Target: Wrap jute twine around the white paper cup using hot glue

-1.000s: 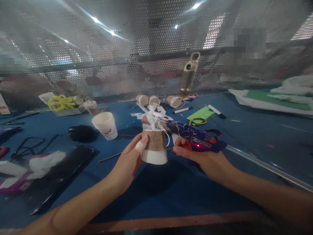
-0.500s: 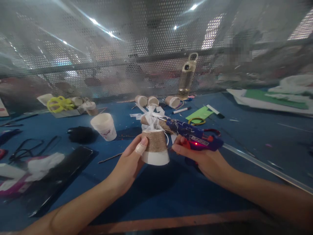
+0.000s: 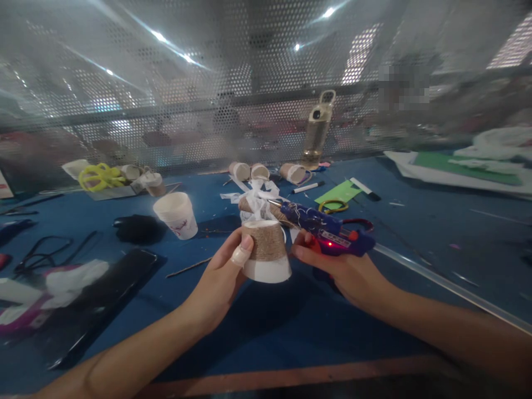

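My left hand [image 3: 226,257] grips an upside-down paper cup [image 3: 268,249] from its left side, the thumb pressed on it. Brown twine covers the cup's upper part, while a white band shows below. In my right hand [image 3: 338,266] is a dark blue glue gun [image 3: 320,221] with a lit red light and a long clear glue stick [image 3: 453,288] out of its back. Its metal nozzle points left, above and behind the cup; whether it touches anything I cannot tell. White lace ribbon [image 3: 260,199] and a twine roll [image 3: 280,210] lie just behind the cup.
Stacked paper cups [image 3: 177,216] stand left of centre. Several twine-wrapped cups [image 3: 293,173] lie at the back near a bottle [image 3: 319,130]. Yellow scissors [image 3: 102,177], a black pouch [image 3: 103,305] and a tissue pack [image 3: 25,310] are at left. Green paper [image 3: 338,191] lies at right.
The cup in my left hand has tilted slightly and shifted a little right. The glue gun in my right hand has moved slightly left.
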`<state>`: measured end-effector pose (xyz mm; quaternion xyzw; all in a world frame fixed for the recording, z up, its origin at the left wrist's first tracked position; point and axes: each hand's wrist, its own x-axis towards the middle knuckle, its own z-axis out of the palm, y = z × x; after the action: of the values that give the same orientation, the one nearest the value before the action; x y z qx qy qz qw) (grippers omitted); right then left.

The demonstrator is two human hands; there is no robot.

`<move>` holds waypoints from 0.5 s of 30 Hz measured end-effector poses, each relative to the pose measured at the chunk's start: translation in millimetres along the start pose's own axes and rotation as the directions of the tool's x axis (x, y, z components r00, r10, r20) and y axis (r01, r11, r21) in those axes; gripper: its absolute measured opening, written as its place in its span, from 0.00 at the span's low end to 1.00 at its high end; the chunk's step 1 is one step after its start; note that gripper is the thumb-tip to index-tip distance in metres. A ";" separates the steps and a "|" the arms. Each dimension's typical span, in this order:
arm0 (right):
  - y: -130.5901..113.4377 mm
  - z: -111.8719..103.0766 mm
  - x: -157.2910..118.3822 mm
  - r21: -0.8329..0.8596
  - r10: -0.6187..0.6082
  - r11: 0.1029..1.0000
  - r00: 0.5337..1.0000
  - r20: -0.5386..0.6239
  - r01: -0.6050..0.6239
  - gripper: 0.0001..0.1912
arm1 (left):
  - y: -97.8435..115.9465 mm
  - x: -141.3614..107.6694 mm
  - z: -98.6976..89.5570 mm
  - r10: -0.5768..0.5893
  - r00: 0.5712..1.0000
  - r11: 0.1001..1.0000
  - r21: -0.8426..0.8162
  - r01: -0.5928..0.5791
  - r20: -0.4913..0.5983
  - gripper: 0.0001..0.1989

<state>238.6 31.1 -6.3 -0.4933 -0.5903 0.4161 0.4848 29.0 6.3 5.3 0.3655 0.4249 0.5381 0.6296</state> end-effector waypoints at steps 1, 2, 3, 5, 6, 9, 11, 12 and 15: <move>0.2 0.0 -0.1 -0.002 0.000 1.000 1.000 0.000 0.000 0.10 | -0.8 0.1 -0.6 -0.005 1.000 1.000 -0.002 0.005 -0.004 0.22; 0.1 0.0 -0.3 -0.001 0.001 1.000 1.000 0.000 -0.001 0.10 | -1.6 0.2 -1.2 -0.008 1.000 1.000 -0.005 0.008 -0.005 0.21; -0.2 0.1 -0.7 0.002 0.000 1.000 1.000 -0.002 0.000 0.10 | -2.2 0.3 -1.8 -0.011 1.000 1.000 -0.009 0.011 -0.004 0.21; -1.6 0.5 -2.0 0.008 0.000 1.000 1.000 -0.008 0.000 0.10 | -3.1 0.4 -2.7 -0.015 1.000 1.000 -0.017 0.015 0.005 0.20; -2.4 0.7 -2.7 0.009 0.003 1.000 1.000 -0.011 -0.003 0.10 | -3.2 0.3 -3.0 -0.018 1.000 1.000 -0.019 0.019 0.011 0.20; -4.0 1.1 -4.1 0.004 0.007 1.000 1.000 -0.011 -0.007 0.09 | -2.7 0.0 -3.1 -0.019 0.999 1.000 -0.022 0.019 0.033 0.19; -4.9 1.0 -4.0 -0.007 0.004 1.000 1.000 -0.004 -0.004 0.08 | -2.4 -0.1 -2.9 -0.011 0.998 1.000 -0.019 0.012 0.054 0.20; -5.6 0.8 -3.8 -0.012 -0.001 1.000 1.000 0.001 0.001 0.08 | -2.5 0.0 -3.0 -0.005 0.998 1.000 -0.018 0.006 0.062 0.20; -8.6 0.4 -2.7 -0.023 -0.026 0.999 1.000 0.018 0.026 0.07 | -3.9 0.5 -3.9 0.022 0.997 1.000 -0.019 -0.021 0.072 0.19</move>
<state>236.8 27.1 1.5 -0.4875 -0.6057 0.4072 0.4792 26.8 6.2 0.2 0.3835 0.3928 0.5352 0.6420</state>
